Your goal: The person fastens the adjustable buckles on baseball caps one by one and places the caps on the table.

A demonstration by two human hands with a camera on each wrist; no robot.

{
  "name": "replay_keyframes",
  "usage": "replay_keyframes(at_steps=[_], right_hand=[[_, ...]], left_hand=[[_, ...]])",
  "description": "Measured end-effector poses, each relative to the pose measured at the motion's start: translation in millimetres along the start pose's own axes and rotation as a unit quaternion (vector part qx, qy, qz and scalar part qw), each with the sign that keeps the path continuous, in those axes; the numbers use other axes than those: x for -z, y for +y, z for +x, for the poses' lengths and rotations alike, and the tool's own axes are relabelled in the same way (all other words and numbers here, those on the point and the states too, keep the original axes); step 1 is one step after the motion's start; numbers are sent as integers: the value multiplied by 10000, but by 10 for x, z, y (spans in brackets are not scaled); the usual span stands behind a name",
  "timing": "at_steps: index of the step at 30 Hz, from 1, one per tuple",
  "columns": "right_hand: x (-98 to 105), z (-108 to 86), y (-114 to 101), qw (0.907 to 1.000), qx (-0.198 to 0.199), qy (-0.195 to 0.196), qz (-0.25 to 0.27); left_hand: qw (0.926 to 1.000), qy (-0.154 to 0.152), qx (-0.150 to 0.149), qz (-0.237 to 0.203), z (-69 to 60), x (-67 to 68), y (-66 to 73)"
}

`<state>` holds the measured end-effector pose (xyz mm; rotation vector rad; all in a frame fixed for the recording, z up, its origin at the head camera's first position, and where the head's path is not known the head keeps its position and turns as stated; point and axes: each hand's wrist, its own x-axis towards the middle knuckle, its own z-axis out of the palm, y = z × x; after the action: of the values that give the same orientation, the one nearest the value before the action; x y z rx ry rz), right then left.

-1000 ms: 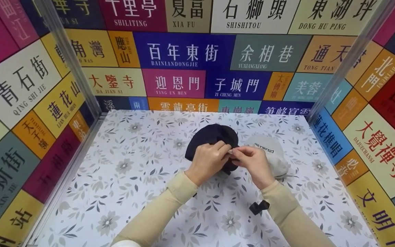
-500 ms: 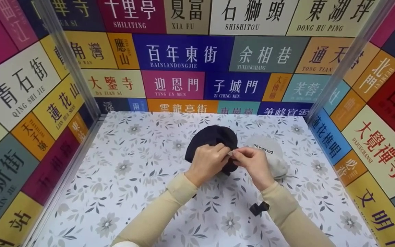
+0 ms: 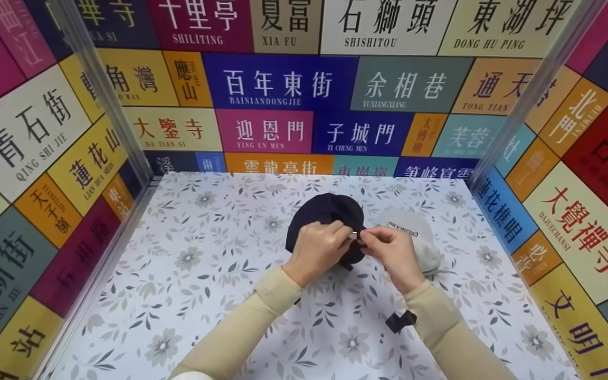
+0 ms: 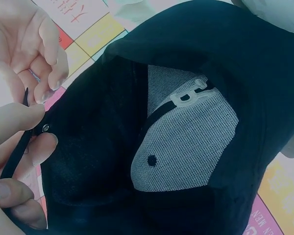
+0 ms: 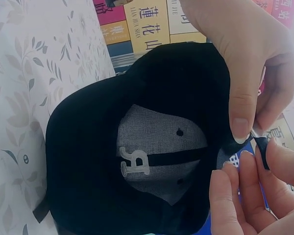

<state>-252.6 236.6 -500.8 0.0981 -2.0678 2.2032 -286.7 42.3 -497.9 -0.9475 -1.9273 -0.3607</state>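
A black baseball cap (image 3: 306,214) is held up over the table, its hollow inside facing both wrist cameras. White mesh lining and a pale stitched letter (image 5: 135,164) show inside it. My left hand (image 3: 321,248) pinches the cap's back strap close to a small shiny metal buckle (image 3: 355,235). Facing it, my right hand (image 3: 391,253) pinches the dark strap end (image 5: 261,152) between thumb and fingers. An eyelet (image 4: 45,128) shows beside the left fingertips. How the strap runs through the buckle is hidden by the fingers.
A light grey cap (image 3: 404,224) lettered "COLORADO" lies just behind the right hand. A small black piece (image 3: 401,321) shows by the right sleeve. Sign-printed walls (image 3: 283,79) enclose the flower-patterned table (image 3: 219,316) at the back and sides.
Between the fingertips the right hand has drawn slightly away from the left, and a dark bit of strap now shows beside the buckle. The cap stays nearly in place.
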Motion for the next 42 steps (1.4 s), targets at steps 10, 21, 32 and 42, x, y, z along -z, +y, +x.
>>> replay_keyframes(at_steps=[10, 21, 32, 42], right_hand=[[8, 12, -28, 9999, -100, -47, -123], [-60, 21, -30, 9975, 170, -374, -571], [-143, -91, -271, 9960, 284, -293, -793], [-128, -111, -295, 9964, 250, -246, -771]], left_hand=[[10000, 59, -10, -18, -12, 13, -8], [9999, 67, -99, -65, -16, 27, 19], [9999, 99, -123, -18, 7, 29, 26], [9999, 70, -152, 9, 18, 39, 35]])
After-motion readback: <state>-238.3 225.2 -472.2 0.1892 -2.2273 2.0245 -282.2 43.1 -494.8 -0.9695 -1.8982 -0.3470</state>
